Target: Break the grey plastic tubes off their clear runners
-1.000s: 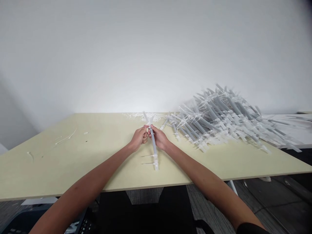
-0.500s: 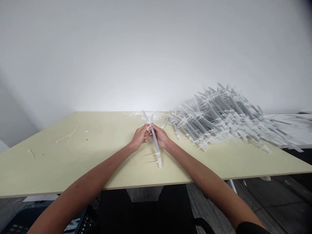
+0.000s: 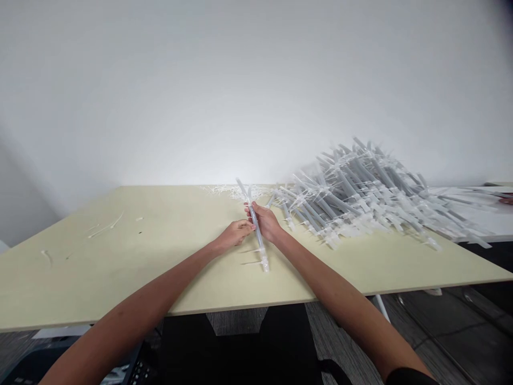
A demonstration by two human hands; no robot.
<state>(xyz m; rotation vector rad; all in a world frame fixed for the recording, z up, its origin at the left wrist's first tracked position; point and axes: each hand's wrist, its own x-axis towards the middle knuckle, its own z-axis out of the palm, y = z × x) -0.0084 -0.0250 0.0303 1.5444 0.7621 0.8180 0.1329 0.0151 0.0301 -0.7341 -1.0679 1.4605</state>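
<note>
A grey translucent tube (image 3: 258,234) with white fittings and cable ties at both ends is held above the table in front of me. My right hand (image 3: 266,220) is closed round its upper part, just below the forked top end. With its fingertips at the tube's middle, my left hand (image 3: 237,233) is pinched from the left side; whether it grips or only touches the tube is hard to see. Two thin cable tie tails stick out leftward near the tube's lower end.
A large pile of similar tubes (image 3: 352,187) covers the table's right side. White cut-off scraps (image 3: 228,191) lie by the wall. Loose cable ties (image 3: 106,228) are on the left of the table (image 3: 160,214). A dark basket (image 3: 52,363) stands below at left.
My left hand has moved down from the tube's upper joint to its middle. The right hand keeps its hold near the top.
</note>
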